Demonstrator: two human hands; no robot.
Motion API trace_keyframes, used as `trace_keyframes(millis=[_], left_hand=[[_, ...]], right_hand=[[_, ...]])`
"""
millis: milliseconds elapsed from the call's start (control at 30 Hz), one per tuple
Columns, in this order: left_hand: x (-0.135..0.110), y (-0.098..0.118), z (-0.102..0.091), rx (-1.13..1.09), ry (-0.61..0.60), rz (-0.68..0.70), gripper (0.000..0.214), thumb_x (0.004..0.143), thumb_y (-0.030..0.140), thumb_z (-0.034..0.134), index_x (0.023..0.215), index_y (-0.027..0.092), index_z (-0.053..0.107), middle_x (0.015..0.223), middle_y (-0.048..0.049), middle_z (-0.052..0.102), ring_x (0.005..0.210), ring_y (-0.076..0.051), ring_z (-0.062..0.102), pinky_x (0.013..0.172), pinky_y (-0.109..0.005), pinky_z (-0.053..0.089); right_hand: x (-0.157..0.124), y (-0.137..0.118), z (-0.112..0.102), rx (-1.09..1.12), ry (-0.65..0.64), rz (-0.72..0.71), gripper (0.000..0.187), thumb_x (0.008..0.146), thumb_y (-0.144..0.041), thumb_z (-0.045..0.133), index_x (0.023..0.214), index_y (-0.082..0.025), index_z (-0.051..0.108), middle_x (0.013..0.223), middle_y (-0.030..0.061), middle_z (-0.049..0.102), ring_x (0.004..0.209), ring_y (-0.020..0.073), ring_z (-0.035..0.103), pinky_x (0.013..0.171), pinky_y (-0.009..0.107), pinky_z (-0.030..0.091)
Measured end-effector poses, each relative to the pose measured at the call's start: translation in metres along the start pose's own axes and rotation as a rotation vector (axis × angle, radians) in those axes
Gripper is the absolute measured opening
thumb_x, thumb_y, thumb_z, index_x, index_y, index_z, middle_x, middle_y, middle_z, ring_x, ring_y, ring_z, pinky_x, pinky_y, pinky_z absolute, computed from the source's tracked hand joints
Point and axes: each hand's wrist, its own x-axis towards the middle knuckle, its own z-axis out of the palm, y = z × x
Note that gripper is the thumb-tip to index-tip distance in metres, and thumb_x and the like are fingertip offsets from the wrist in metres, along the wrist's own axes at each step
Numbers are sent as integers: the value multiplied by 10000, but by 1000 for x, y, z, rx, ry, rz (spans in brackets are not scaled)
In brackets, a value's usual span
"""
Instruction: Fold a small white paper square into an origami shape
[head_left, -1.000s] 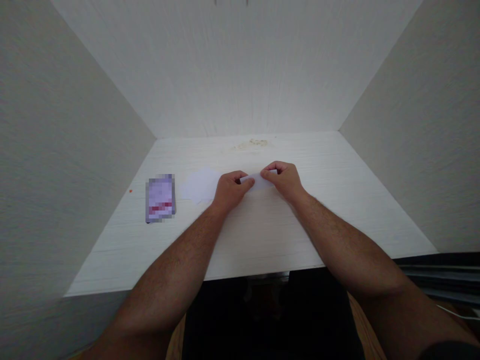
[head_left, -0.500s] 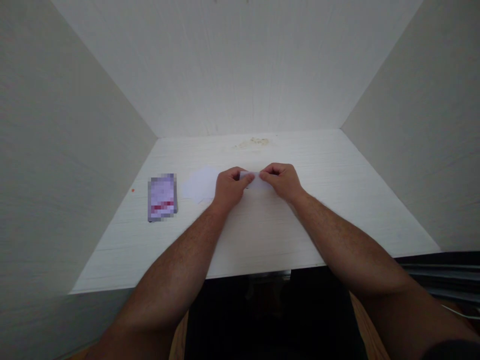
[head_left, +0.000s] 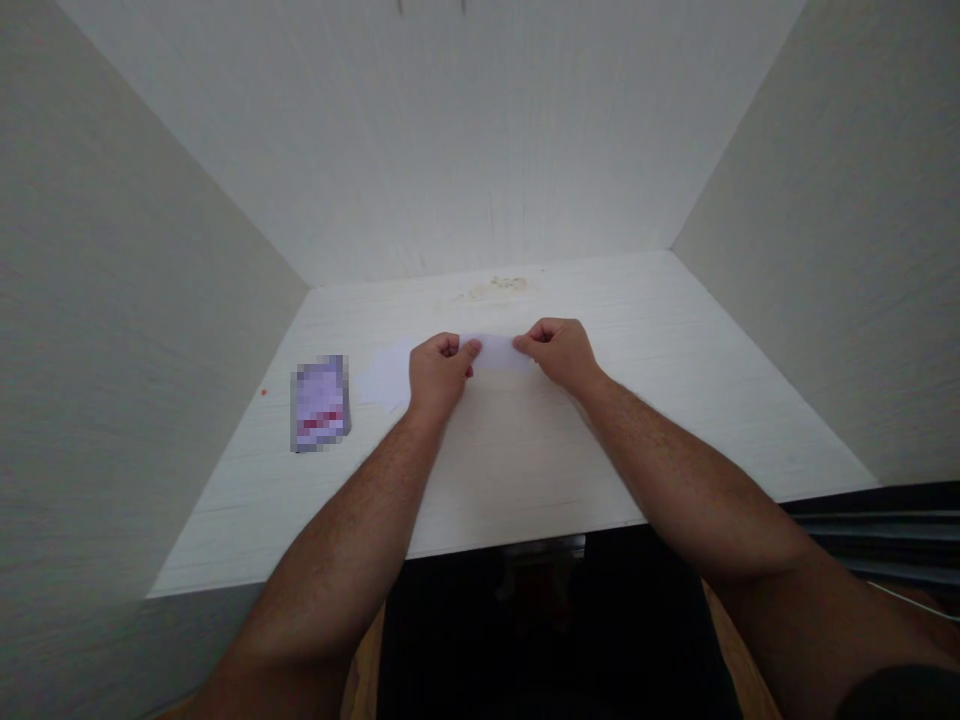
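Note:
A small white slip of paper (head_left: 495,351) is stretched between both hands just above the white desk (head_left: 525,450). My left hand (head_left: 437,372) pinches its left end with curled fingers. Its right end is pinched by my right hand (head_left: 559,352), whose fingers are also curled. More white paper (head_left: 386,382) lies flat on the desk just left of my left hand.
A purple and red card pack (head_left: 320,403), blurred out, lies on the desk at the left. A tiny red speck (head_left: 263,392) sits near the left wall. A yellowish stain (head_left: 495,288) marks the desk's far edge. Walls close in on three sides.
My hands have drawn apart, the left moving leftward, so more of the white slip shows between them. The view has shifted slightly.

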Motion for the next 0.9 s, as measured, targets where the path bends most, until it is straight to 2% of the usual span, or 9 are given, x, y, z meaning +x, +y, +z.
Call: trace_keyframes(millis=[133, 300, 567, 667, 767, 833, 900], left_hand=[[0, 5, -1, -50, -23, -27, 176, 699, 325, 709, 761, 178, 635, 563, 12, 615, 496, -114, 572, 495, -222, 414], [0, 9, -4, 30, -18, -45, 181, 714, 342, 699, 756, 177, 635, 583, 1, 633, 439, -106, 509, 437, -230, 355], [3, 2, -10, 212, 57, 91, 199, 724, 379, 697, 710, 187, 645, 561, 43, 512, 519, -100, 430, 514, -242, 321], [2, 4, -10, 85, 52, 100, 194, 704, 366, 708, 722, 185, 640, 621, 31, 545, 570, -102, 462, 556, -240, 370], [1, 5, -7, -170, -20, 26, 202, 691, 365, 707, 726, 192, 606, 606, 34, 538, 540, -101, 470, 532, -240, 399], [1, 4, -6, -279, -36, -26, 202, 674, 342, 712, 685, 191, 578, 576, 40, 505, 507, -92, 447, 493, -232, 378], [2, 3, -6, -365, -60, -99, 193, 649, 305, 715, 660, 185, 563, 582, 35, 503, 510, -89, 455, 483, -227, 370]], right_hand=[[4, 2, -4, -4, 16, 9, 238, 723, -387, 707, 620, -179, 654, 564, 1, 602, 559, 127, 514, 551, 279, 385], [5, 2, -6, 5, 11, -3, 241, 733, -393, 702, 632, -177, 664, 569, 7, 608, 563, 129, 520, 546, 277, 383], [4, 4, -3, 65, -5, 1, 220, 731, -381, 711, 667, -174, 673, 573, 1, 605, 534, 118, 508, 540, 276, 390], [1, 2, -2, 125, -38, -3, 226, 730, -389, 709, 677, -174, 665, 544, -12, 585, 495, 108, 488, 517, 271, 381], [-2, -2, -2, 156, -84, -3, 235, 720, -391, 720, 662, -173, 651, 523, -18, 571, 480, 101, 481, 496, 260, 371], [-4, -4, -3, 204, -158, -7, 266, 730, -414, 716, 644, -173, 644, 518, -16, 570, 479, 97, 487, 493, 255, 383], [-6, -5, -3, 347, -265, 7, 285, 775, -443, 665, 692, -170, 681, 569, 0, 611, 503, 103, 526, 512, 260, 429]])
